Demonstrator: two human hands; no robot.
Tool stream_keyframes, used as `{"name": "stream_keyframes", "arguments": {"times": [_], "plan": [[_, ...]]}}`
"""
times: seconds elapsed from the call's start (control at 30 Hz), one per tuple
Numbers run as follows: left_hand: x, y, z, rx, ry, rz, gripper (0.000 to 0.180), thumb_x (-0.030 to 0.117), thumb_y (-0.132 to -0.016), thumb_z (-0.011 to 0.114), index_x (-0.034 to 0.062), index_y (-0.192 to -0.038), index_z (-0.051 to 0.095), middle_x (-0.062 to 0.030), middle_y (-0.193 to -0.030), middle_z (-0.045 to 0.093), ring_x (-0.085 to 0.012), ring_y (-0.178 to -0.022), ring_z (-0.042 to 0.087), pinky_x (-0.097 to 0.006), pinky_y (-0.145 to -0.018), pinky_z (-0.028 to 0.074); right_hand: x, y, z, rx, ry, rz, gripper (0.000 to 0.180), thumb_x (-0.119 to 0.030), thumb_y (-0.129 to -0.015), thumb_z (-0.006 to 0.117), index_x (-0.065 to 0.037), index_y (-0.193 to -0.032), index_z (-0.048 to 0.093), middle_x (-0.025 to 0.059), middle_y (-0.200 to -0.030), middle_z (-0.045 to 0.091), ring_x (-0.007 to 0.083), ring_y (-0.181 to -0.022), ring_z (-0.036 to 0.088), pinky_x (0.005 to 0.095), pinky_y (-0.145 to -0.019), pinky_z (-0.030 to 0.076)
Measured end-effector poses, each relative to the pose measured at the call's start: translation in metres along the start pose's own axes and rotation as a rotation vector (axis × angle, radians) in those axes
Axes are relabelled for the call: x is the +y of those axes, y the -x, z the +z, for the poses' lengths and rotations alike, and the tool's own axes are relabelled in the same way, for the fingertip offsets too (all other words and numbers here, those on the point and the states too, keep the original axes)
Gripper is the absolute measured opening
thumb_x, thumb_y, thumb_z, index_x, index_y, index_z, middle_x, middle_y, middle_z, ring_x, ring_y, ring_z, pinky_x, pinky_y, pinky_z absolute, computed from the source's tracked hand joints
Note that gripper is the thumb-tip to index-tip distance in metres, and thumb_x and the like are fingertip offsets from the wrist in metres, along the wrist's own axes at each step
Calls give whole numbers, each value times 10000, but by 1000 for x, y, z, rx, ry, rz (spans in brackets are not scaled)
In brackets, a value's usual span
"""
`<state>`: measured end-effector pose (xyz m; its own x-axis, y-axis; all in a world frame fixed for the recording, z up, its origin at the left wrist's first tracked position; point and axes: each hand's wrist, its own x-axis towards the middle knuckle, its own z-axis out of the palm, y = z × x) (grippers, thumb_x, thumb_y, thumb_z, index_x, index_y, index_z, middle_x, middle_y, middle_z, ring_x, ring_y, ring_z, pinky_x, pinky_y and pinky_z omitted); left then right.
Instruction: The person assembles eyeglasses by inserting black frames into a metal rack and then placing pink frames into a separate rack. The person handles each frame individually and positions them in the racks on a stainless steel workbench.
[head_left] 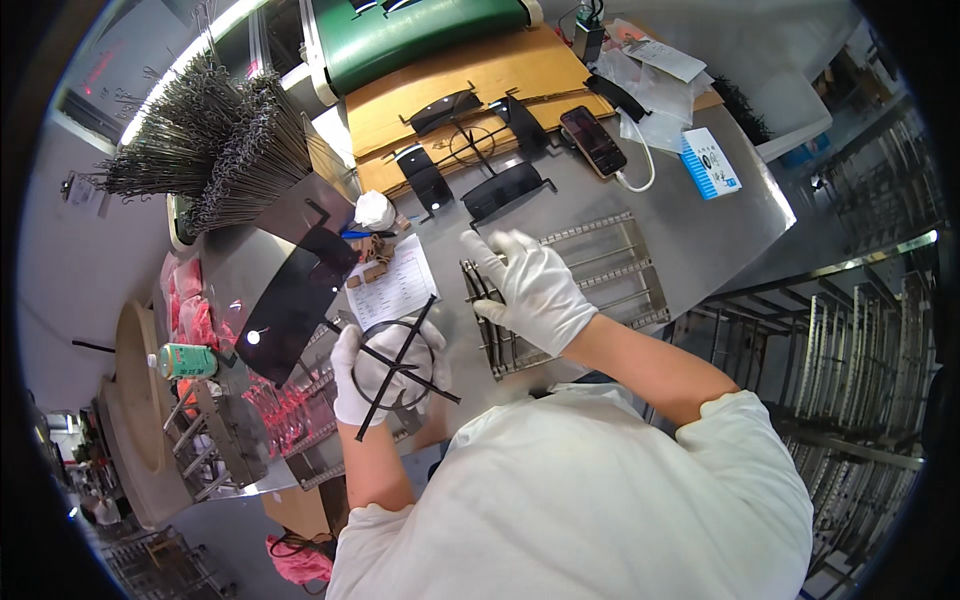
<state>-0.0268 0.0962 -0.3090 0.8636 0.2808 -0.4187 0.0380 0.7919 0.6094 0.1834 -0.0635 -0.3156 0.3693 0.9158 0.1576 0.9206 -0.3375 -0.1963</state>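
In a white glove, my left hand (350, 385) is closed on a black cross-shaped frame (402, 366) with a ring around its centre, held above the table's near edge. My right hand (540, 295), also gloved, has its fingers apart over the left end of a slotted metal rack (632, 262). Several thin dark pieces (490, 335) stand on edge there, beside its thumb; whether the fingertips touch them I cannot tell. A large glossy black curved panel (290, 305) is up and left of my left hand, and what supports it is unclear.
Beyond the hands lies an assembled cross frame (475, 143) with black curved panels, partly over cardboard (540, 65). A phone (594, 142) with a white cable is right of it. A bin of hooked wires (300, 205), a paper sheet (395, 285) and a green-labelled bottle (185, 361) are leftward.
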Motion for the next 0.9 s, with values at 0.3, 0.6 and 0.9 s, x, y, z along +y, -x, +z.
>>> {"name": "stream_keyframes", "arguments": {"times": [0.3,0.6,0.9], "plan": [[7,2,-13,-159,-71,21,1175,877,-807,458,-230,-1199,475,-296,-808,642,-375,-596,648,-363,-378,517,-37,-6,65,-16,-245,-59,894,-590,-928,619,-59,-1591,340,268,-1631,311,434,-1537,254,496,-1262,201],[0,4,-42,122,67,-206,1078,790,-875,419,-185,-1331,484,-273,-1063,647,-399,-992,641,-474,-801,568,-22,-9,-16,365,-263,-297,876,-202,-777,801,-80,-1548,405,289,-1548,367,460,-1429,400,541,-1184,338],[35,4,-28,-310,-156,-376,918,640,-910,426,-191,-1267,582,-334,-947,676,-383,-661,651,-435,-550,538,-17,-10,-48,623,209,-222,992,-228,-742,837,-69,-1575,324,234,-1455,452,369,-1223,564,463,-981,514]]}}
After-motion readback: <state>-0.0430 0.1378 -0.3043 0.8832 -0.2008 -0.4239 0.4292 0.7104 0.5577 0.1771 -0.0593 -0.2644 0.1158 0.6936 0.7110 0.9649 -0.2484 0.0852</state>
